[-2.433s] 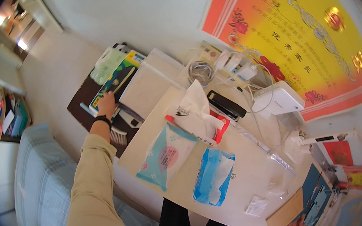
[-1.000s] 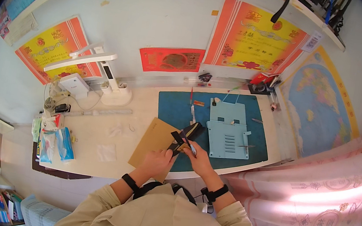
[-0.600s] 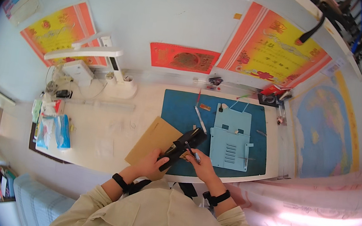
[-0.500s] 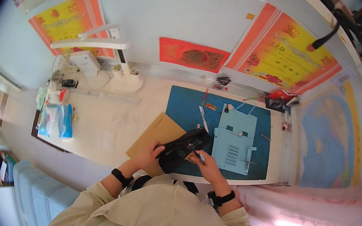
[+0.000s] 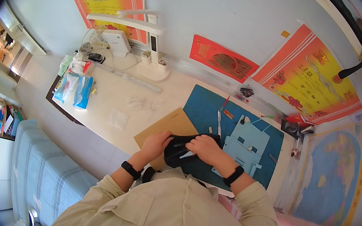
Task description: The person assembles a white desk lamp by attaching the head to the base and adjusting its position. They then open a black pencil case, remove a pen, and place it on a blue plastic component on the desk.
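Cream bench (image 5: 132, 99) set against a pale wall (image 5: 232, 11); the right part is covered by a teal mat (image 5: 201, 102), on which a light-blue plastic frame (image 5: 241, 144) is laid. A black pouch (image 5: 174, 154) is held at the near edge, in front of the mat and partly over a brown card or envelope (image 5: 171, 124). Its left end is pinched by the left hand (image 5: 154, 145), and its far right edge is gripped by the right hand (image 5: 206, 148), fingers curled over the top. A slim pale item (image 5: 187, 154) is seen below those fingers; whether it is gripped too, or merely lodged in the pouch, cannot be told.

Handling, judged by eye: low weight is expected. Walls are taken to be soft, likely to fold and sag if held by one end only. A faint sheen is noted, so some slipperiness is possible. Little fragility is suspected in the pouch itself. Best hold is considered to be at both ends, with the rim kept taut between thumb and fingers.
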Available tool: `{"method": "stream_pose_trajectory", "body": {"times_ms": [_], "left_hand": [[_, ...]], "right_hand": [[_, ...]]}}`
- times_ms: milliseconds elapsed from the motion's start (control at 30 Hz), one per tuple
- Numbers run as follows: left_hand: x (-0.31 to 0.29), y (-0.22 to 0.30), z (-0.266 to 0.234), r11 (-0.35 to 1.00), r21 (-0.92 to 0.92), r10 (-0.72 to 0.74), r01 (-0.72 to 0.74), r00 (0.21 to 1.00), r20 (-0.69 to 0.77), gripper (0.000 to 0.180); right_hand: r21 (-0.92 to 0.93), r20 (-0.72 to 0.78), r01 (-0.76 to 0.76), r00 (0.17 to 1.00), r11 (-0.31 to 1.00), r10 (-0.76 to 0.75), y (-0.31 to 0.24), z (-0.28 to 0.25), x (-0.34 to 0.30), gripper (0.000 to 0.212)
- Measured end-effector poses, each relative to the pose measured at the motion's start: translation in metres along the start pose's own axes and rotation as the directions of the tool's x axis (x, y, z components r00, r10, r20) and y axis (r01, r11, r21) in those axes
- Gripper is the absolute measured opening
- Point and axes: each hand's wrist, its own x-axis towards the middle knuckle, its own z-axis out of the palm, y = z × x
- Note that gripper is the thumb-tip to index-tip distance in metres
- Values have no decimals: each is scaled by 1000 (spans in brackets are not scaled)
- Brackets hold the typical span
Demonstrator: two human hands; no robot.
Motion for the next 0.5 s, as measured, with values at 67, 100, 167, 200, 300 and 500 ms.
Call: {"method": "stream_pose_trajectory", "body": {"times_ms": [67,100,167,200,300,500], "left_hand": [[0,3,-1,999,18,-26,26,1000,1,20],[-1,4,-2,999,25,-42,42,999,1,20],[-1,5,-3,997,35,-63,63,998,-8,20],[-1,5,-3,997,35,-66,67,998,-15,20],[0,2,-1,999,-3,-51,50,998,-44,20],[2,-9,3,998,-48,-48,46,998,-50,22]], "right_hand": [[81,81,-94,993,992,88,5,17,8,10],[113,142,-166,979,980,149,8,22,8,14],[167,141,-229,968,959,207,12,28,8,24],[147,168,-277,953,950,252,14,28,7,28],[121,108,-279,958,952,267,13,23,3,42],[319,62,-397,915,861,399,0,20,-12,42]]}}
